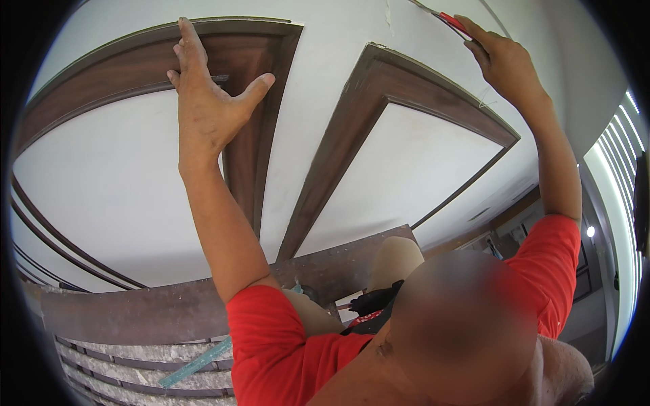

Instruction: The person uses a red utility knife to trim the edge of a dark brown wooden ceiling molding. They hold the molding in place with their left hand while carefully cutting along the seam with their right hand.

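Observation:
My left hand is raised with its fingers and thumb spread, holding nothing. It is in front of a dark brown wooden moulding frame on the white wall; whether it touches the wood, I cannot tell. Higher up at the right, my right hand is closed round a slim tool with a red handle. A thin metal end points up and left from it toward the white wall; its exact kind cannot be made out. Below the tool is a second brown moulding frame with a rough, pale-edged top.
A dark brown plank runs across below the frames, near my legs. Under it lie dusty slats with a teal strip across them. Bright blinds stand at the far right. A loose thread hangs near the right frame.

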A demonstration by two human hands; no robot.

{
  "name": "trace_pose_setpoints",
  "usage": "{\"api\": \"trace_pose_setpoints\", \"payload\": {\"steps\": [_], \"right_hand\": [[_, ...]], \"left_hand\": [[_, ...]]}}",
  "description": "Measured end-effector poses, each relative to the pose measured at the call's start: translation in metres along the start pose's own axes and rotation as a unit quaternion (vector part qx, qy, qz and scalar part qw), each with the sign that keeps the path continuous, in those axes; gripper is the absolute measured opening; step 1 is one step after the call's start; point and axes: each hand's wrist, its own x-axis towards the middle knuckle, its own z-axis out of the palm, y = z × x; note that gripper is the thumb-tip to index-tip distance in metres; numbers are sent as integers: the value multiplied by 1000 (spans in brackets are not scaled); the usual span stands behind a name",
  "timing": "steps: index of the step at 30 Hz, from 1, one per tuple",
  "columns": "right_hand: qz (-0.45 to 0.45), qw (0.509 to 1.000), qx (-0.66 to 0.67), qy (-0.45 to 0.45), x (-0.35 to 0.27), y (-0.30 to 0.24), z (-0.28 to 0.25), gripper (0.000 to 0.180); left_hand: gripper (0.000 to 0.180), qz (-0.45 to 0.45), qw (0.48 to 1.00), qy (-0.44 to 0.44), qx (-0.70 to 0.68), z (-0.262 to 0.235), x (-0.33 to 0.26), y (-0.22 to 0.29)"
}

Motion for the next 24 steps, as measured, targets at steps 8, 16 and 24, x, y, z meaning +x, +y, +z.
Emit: {"api": "trace_pose_setpoints", "payload": {"steps": [8, 16, 24], "right_hand": [[-41, 979, 182, 83, 22, -41, -42, 44], [-59, 987, 142, 39, 67, -82, -47, 43], [-49, 989, 135, 31, 65, -76, -41, 43]], "left_hand": [[131, 13, 1000, 19, -20, 3, 1, -1], [135, -10, 1000, 2, -12, 6, 0, 3], [134, 11, 1000, 17, -2, 6, -1, -1]]}}
